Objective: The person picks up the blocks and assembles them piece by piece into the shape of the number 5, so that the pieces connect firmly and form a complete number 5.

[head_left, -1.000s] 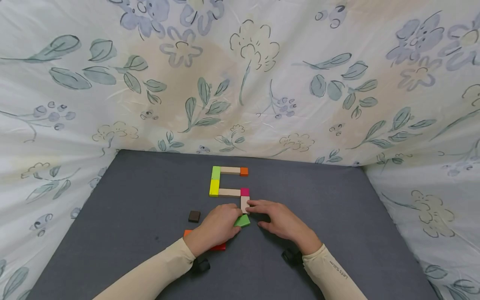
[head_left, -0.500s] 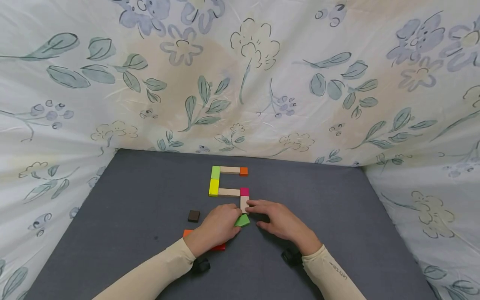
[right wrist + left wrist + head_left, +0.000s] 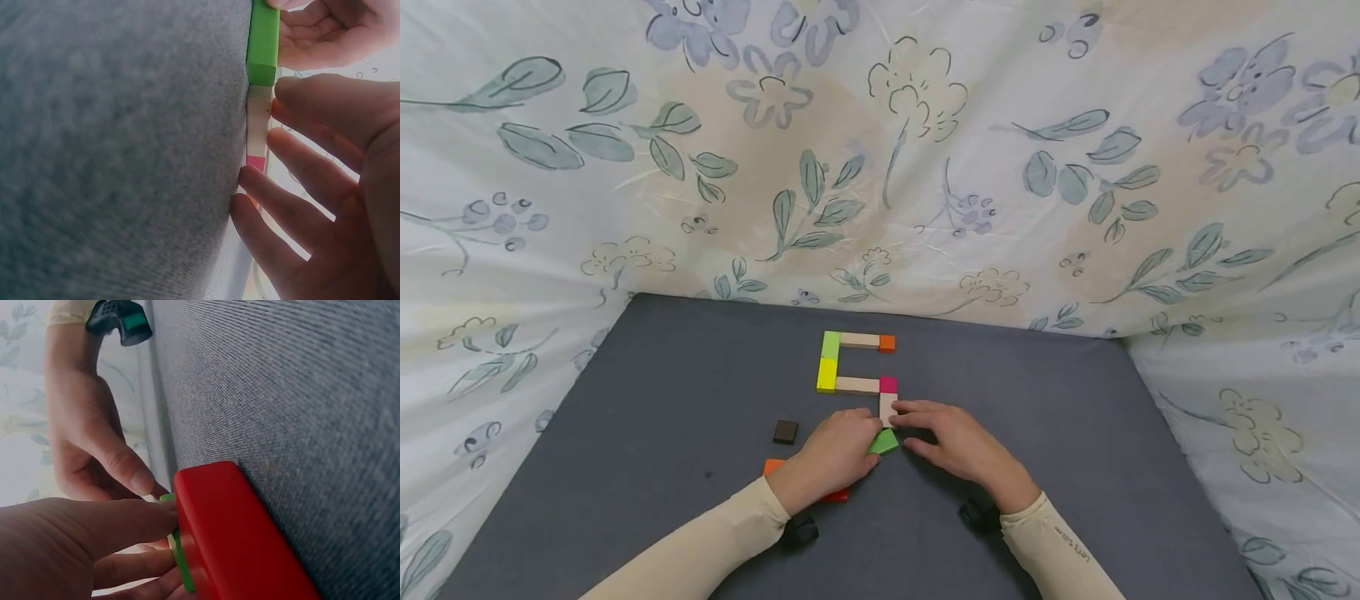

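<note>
With fingers of the left hand [image 3: 842, 450] bent together, pinched the green block [image 3: 883, 442] between thumb and fingertips, down against the grey counter [image 3: 1037, 400]. With fingers of the right hand [image 3: 958, 442] parted and gently bent, gripped nothing; held the fingertips just beyond the green block, along the right side of the pale block [image 3: 887, 408]; could not tell light contact from a slight gap. Found the green block a little askew at the near end of the pale block, touching or just beside it; could not tell which. Straight beyond the green block, past the pale block, saw a pink block [image 3: 888, 384]. Beyond and to the left of the green block, noted a wooden bar [image 3: 857, 385], a yellow block [image 3: 826, 376] and a lime block [image 3: 831, 344]; farther beyond it, a second wooden bar [image 3: 859, 341] and an orange block [image 3: 887, 343]. To the left of the green block, well apart, spotted a dark brown block [image 3: 786, 432]; nearer and to its left, an orange piece [image 3: 773, 465] and a red block [image 3: 837, 495], partly covered by the left hand. Far beyond the green block, saw flowered cloth [image 3: 925, 167].
</note>
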`<state>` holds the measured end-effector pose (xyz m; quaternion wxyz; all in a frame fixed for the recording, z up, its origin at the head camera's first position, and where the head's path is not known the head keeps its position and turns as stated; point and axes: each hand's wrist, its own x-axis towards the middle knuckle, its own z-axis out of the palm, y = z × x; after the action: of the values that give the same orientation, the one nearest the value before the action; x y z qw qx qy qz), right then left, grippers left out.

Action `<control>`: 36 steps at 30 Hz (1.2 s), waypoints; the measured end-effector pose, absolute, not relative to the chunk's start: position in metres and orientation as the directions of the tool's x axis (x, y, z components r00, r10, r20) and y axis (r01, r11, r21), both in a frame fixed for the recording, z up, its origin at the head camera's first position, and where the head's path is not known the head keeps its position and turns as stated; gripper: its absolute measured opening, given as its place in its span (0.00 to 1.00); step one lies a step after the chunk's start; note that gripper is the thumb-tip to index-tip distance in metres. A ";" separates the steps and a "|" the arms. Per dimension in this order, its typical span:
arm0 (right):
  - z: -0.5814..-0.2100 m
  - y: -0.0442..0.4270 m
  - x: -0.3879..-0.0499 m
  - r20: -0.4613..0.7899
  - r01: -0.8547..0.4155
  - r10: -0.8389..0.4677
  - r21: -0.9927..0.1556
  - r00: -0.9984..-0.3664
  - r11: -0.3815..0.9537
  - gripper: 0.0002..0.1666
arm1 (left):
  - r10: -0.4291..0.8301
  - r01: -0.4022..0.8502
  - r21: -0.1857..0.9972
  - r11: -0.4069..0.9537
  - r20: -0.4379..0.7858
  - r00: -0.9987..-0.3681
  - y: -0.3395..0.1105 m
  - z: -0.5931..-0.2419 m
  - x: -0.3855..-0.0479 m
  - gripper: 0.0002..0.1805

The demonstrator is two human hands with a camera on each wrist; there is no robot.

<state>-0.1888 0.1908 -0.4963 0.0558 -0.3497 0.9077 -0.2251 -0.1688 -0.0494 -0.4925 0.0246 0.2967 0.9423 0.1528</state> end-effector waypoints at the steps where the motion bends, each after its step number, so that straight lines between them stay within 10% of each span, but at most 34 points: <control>1: -0.496 0.191 -0.189 0.055 -0.609 -0.660 -0.449 -0.750 0.654 0.24 | 0.567 0.552 0.304 0.777 0.045 -0.823 -0.050 -0.493 -0.169 0.16; 36: -0.497 0.192 -0.189 0.067 -0.651 -0.727 -0.507 -0.683 0.565 0.18 | 0.554 0.523 0.371 0.768 0.027 -0.832 -0.054 -0.490 -0.169 0.13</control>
<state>-0.1894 0.1918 -0.4974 0.0749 -0.3908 0.8814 -0.2545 -0.1691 -0.0540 -0.4904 0.0420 0.2865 0.9392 0.1848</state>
